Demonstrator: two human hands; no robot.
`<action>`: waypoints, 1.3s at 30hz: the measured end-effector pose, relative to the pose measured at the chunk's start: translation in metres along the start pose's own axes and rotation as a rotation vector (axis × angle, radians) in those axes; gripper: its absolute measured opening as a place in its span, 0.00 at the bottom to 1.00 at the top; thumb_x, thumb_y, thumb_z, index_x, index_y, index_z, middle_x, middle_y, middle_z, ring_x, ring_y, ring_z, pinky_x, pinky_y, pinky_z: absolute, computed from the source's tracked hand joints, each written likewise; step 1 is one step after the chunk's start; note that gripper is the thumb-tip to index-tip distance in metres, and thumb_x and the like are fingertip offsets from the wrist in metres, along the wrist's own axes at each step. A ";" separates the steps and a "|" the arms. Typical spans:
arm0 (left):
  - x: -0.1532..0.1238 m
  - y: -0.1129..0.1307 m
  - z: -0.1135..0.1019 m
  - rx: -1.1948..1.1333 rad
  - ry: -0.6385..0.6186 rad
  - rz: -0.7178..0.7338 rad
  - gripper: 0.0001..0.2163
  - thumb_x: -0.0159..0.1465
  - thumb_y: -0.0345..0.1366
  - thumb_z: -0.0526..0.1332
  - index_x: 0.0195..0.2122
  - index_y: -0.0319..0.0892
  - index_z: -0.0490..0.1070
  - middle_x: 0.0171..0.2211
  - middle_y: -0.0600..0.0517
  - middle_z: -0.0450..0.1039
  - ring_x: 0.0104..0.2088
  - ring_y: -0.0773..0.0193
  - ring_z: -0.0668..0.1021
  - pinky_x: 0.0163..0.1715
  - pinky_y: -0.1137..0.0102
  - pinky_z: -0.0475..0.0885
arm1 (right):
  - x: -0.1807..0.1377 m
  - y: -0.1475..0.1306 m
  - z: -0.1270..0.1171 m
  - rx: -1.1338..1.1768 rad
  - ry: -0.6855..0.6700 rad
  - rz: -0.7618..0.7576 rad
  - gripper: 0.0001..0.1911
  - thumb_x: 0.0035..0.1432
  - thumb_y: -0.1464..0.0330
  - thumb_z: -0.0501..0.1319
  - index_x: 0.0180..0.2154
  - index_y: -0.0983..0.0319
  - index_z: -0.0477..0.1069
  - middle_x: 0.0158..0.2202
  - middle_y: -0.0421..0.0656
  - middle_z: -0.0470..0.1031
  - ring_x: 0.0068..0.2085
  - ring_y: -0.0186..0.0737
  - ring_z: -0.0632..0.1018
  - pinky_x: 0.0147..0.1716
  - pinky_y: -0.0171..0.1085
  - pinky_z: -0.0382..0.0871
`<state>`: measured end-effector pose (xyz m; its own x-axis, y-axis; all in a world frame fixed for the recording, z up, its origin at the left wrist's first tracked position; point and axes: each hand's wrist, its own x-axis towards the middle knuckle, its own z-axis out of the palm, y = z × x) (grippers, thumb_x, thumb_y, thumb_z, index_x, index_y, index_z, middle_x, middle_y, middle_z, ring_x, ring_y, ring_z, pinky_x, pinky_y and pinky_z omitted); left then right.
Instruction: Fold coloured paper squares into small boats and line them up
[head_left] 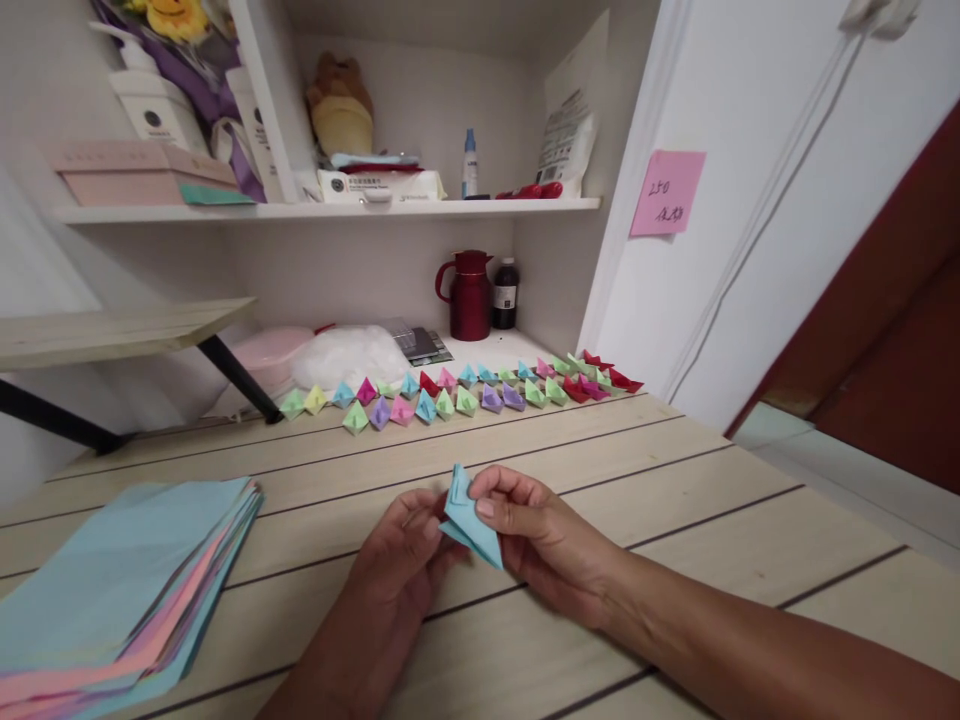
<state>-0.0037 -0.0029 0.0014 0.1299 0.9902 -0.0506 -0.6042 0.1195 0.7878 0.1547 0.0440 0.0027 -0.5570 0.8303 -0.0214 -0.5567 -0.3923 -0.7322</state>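
A light blue folded paper piece (469, 518) is held just above the wooden table (675, 470), in the lower middle of the head view. My left hand (397, 555) pinches its left side from below. My right hand (540, 535) pinches its right side with thumb and fingers closed on the paper. At the far edge of the table stands a row of several small folded paper boats (450, 395) in green, pink, blue, purple and red. A stack of coloured paper sheets (120, 590), blue on top, lies at the near left.
A dark red jug (469, 295) and a dark bottle (505, 294) stand in the alcove behind the boats, beside a white bag (349, 355). A shelf (330, 210) above carries boxes and bottles. A pink note (667, 192) is stuck on the right wall.
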 end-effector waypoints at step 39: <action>0.007 -0.025 -0.001 0.246 0.147 0.274 0.36 0.49 0.31 0.71 0.60 0.48 0.62 0.35 0.53 0.71 0.32 0.65 0.74 0.32 0.69 0.68 | 0.002 0.010 -0.002 -0.253 0.070 -0.068 0.15 0.43 0.68 0.75 0.28 0.63 0.69 0.24 0.36 0.73 0.27 0.32 0.70 0.31 0.32 0.60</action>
<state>0.0111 0.0008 -0.0195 -0.1347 0.9850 0.1082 -0.3926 -0.1533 0.9068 0.1492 0.0424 -0.0058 -0.4747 0.8801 -0.0063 -0.4149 -0.2301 -0.8803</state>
